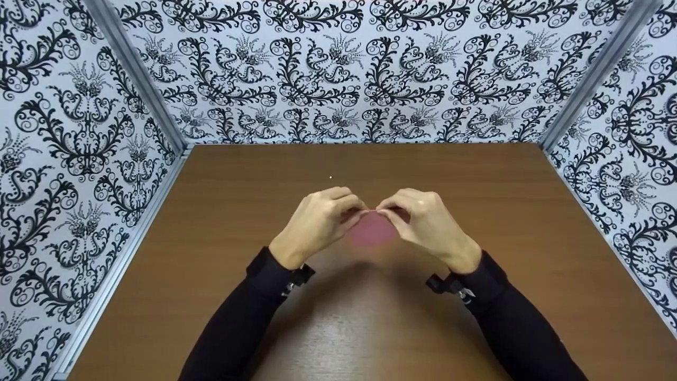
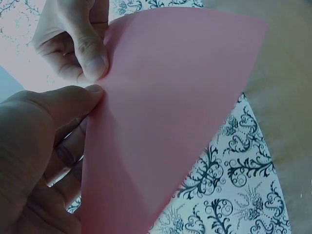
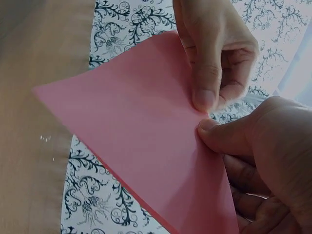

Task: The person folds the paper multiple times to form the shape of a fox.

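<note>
A sheet of pink paper (image 1: 372,230) is held up above the table between both hands. My left hand (image 1: 323,219) pinches its upper edge between thumb and fingers. Right beside it, my right hand (image 1: 429,225) pinches the same edge, thumb tips close together at the middle. In the left wrist view the paper (image 2: 165,97) spreads out smooth with pointed corners and one long straight edge. The right wrist view shows the paper (image 3: 131,117) bending slightly near the thumbs. The other fingers of both hands are partly hidden behind the paper.
The brown wooden table (image 1: 238,174) lies under the hands. White walls (image 1: 338,69) with black scroll patterns enclose it at the back and sides, with grey metal posts (image 1: 140,79) at the corners. Black sleeves with small wrist cameras cover both forearms.
</note>
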Available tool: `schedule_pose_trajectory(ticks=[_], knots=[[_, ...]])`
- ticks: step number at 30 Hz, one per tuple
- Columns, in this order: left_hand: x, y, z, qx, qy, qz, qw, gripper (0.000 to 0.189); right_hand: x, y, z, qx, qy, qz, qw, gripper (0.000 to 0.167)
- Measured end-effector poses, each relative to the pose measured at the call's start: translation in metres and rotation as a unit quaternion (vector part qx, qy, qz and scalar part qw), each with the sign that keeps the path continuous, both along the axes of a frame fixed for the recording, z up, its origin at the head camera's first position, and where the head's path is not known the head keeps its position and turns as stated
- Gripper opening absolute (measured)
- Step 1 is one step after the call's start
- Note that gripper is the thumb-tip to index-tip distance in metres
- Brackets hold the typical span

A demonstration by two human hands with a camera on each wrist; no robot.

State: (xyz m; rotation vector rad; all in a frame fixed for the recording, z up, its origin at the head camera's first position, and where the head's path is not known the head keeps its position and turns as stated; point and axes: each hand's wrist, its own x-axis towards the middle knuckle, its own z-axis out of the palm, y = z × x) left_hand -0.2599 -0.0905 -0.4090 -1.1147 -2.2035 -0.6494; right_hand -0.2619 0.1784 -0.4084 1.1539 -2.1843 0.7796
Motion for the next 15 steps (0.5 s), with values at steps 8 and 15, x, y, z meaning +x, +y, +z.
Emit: schedule_pose_trajectory(ticks=[8, 15], knots=[[-0.008, -0.019, 0.008, 0.011, -0.032, 0.009, 0.9994, 0.005, -0.005, 0.020, 0.010, -0.013, -0.006, -0.022, 0.9997, 0.008], [-0.015, -0.042, 0.015, 0.041, -0.056, 0.012, 0.9975, 0.004, -0.009, 0.037, 0.017, -0.021, -0.023, -0.053, 0.9981, 0.008]])
